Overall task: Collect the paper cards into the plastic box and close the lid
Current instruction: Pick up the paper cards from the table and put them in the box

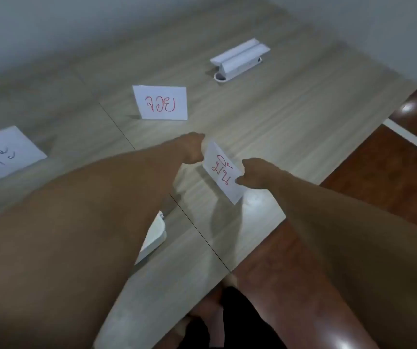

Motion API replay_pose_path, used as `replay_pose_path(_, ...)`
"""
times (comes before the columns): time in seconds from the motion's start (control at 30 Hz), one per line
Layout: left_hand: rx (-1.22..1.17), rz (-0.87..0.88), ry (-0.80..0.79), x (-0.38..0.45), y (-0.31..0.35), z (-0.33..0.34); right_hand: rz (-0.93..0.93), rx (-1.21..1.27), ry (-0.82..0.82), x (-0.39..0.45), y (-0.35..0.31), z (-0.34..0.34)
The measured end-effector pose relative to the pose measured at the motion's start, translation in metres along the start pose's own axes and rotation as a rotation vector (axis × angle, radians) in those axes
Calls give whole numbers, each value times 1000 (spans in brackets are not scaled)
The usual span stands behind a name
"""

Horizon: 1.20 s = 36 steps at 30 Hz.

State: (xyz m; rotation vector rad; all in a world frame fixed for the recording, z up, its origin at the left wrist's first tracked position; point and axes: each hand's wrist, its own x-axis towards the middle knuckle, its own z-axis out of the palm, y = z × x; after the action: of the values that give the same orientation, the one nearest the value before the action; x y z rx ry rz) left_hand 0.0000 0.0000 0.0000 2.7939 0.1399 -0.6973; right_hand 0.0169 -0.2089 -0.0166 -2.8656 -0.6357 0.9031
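Hands meet over the desk (290,117) in the head view, both pinching one paper card (223,170) with red writing. The left hand (192,149) grips its upper left edge, the right hand (252,172) its right edge, fingers closed on the paper; fingertips are blurred. A second card (161,103) stands upright beyond them. A third card (3,153) lies at far left, cut off by the frame. A white plastic piece (154,235) shows under the left forearm, mostly hidden, so I cannot tell whether it is the box. A white holder (240,59) sits farther back.
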Motion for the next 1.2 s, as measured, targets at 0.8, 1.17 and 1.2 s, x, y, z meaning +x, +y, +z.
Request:
replay_pose_path(0.8,-527,-592,712,-217,-142,-63,-704,730,38,13,-208,-82)
replay_pose_path(1.17,-637,-814,559,-319,-151,93,-904,274,-245,-28,-268,18)
replay_pose_path(1.2,-642,-813,521,-319,-149,103,-908,225,-256,-29,-266,24)
